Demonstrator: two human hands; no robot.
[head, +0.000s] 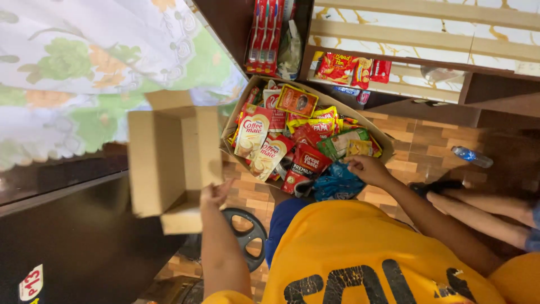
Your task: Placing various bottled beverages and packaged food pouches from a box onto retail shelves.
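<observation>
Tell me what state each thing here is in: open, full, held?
Small cardboard box: open, tipped on its side, looks empty, held by left hand.
Large cardboard box: open, full of packets.
Right hand: resting on blue packet.
Plastic bottle: lying on floor.

plain tan box (169,160), green-orange floral cloth (84,62), yellow shirt (360,253) w/ black print

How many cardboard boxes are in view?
2. An empty cardboard box is held at its flap by the left hand; a packet-filled cardboard box sits on the floor beside it. Others may be hidden.
</observation>
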